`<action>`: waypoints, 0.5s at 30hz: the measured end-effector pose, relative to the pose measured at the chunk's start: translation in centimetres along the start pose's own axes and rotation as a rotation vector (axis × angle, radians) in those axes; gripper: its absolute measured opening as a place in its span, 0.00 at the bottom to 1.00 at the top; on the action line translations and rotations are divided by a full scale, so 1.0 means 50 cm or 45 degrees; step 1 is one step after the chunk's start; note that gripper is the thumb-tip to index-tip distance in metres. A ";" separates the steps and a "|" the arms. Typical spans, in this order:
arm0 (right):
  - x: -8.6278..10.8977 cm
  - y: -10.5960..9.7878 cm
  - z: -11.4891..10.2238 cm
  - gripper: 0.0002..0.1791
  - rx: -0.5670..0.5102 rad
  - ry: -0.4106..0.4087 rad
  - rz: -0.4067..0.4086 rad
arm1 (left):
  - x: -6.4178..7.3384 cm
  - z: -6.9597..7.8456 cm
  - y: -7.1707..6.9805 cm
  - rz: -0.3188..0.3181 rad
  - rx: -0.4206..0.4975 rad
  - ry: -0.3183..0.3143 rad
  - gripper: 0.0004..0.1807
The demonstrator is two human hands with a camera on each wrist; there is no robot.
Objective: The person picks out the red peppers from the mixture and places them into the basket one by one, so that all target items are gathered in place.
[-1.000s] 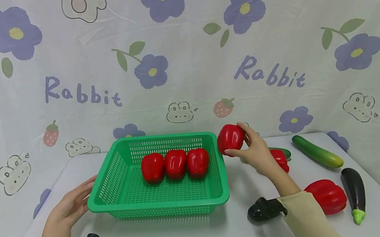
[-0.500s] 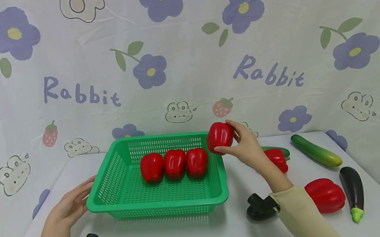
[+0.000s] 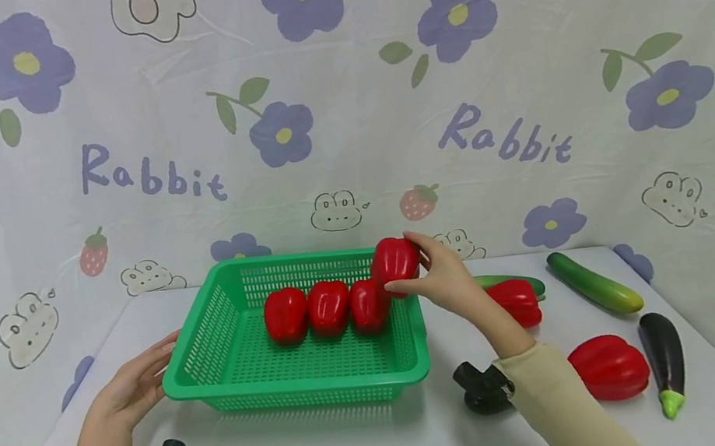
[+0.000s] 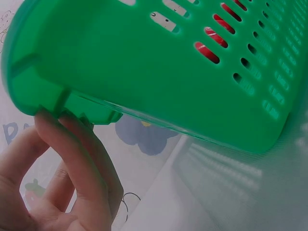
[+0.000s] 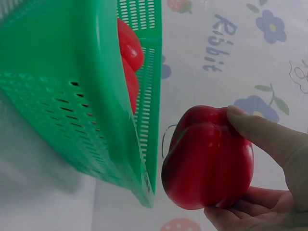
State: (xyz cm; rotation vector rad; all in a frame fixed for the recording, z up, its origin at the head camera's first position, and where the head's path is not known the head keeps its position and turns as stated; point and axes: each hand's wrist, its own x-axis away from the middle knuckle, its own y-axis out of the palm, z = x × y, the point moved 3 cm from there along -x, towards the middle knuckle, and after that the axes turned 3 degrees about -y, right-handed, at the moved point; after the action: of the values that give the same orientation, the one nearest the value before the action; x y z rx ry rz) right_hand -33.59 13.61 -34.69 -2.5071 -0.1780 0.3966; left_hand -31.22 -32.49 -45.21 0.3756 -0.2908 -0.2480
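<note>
My right hand (image 3: pixel 450 282) holds a red bell pepper (image 3: pixel 395 261) between thumb and fingers, over the right rim of a green plastic basket (image 3: pixel 300 387). Inside the basket, three more red bell peppers (image 3: pixel 329 310) stand in a row; the held one partly covers the rightmost. In the right wrist view, the held bell pepper (image 5: pixel 209 161) is apart from the basket wall (image 5: pixel 43 91). At the basket's left side, my left hand (image 3: pixel 134 387) grips the rim. The left wrist view shows its bent fingers (image 4: pixel 79 163) meeting the rim's edge.
Right on the white table lie a red bell pepper (image 3: pixel 612 368), another (image 3: pixel 517 302) partly behind my forearm, a cucumber (image 3: pixel 595 283), a second green one (image 3: pixel 529 284), an eggplant (image 3: pixel 665 361) and a dark rounded item (image 3: pixel 487 395). A patterned curtain (image 3: pixel 334 85) hangs behind.
My right hand has carried the bell pepper leftward, from beside the basket to over its right rim. The left hand and the basket have stayed in place.
</note>
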 end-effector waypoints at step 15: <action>-0.017 0.030 -0.027 0.46 0.142 0.003 -0.128 | -0.001 -0.001 -0.001 -0.009 0.004 0.011 0.17</action>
State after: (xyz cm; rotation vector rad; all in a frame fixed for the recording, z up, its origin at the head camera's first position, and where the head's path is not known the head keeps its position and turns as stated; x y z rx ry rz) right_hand -33.91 11.48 -34.31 -2.3776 -0.2724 0.3529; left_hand -31.24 -32.52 -45.28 0.3805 -0.2814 -0.2530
